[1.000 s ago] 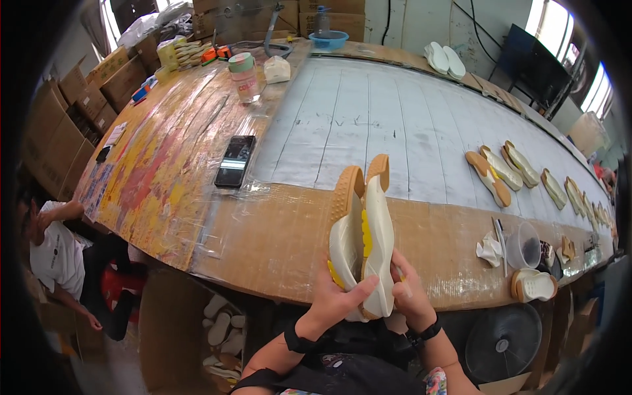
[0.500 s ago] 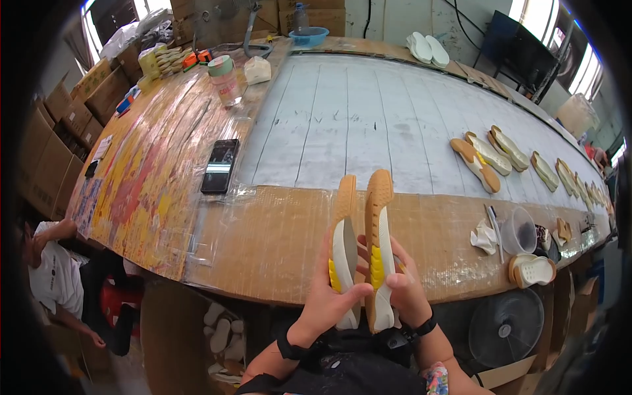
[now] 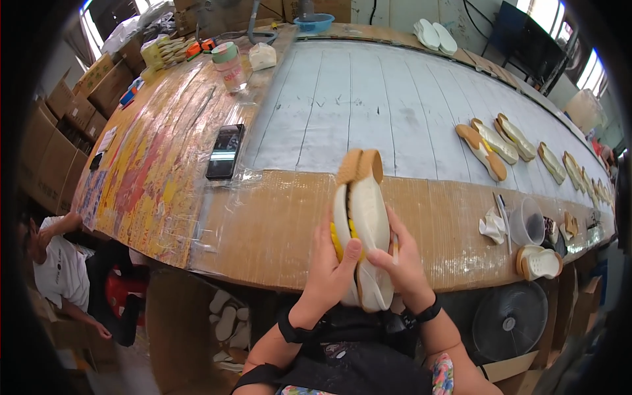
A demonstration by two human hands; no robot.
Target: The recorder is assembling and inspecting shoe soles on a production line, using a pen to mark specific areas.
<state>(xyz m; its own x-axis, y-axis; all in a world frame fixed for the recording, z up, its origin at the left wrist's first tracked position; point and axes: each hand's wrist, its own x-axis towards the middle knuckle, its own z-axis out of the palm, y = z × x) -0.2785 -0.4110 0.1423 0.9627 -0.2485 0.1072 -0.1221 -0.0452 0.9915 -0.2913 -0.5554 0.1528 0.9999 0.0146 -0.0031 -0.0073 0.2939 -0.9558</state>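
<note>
Two shoe soles stand upright side by side before me at the table's front edge, their tan ends pointing away. My left hand point(image 3: 328, 266) is closed round the left shoe sole point(image 3: 340, 217), which is cream with a yellow patch. Closed on the right shoe sole point(image 3: 370, 214) is my right hand point(image 3: 405, 263), the thumb lying on its pale cream face. The two soles touch along most of their length, with a narrow dark gap between them. Most of my fingers behind the soles are hidden.
More soles point(image 3: 484, 151) lie in a row on the white board at right. A phone point(image 3: 225, 153), a pink-labelled jar point(image 3: 229, 68), a clear plastic cup point(image 3: 525, 227) and crumpled paper point(image 3: 492, 226) rest on the table. A fan point(image 3: 510, 322) stands below. A person point(image 3: 62, 270) sits at left.
The two soles, apart before, now meet. The right one has turned so its cream face shows, and both hands have come along with them. The view has shifted slightly.
</note>
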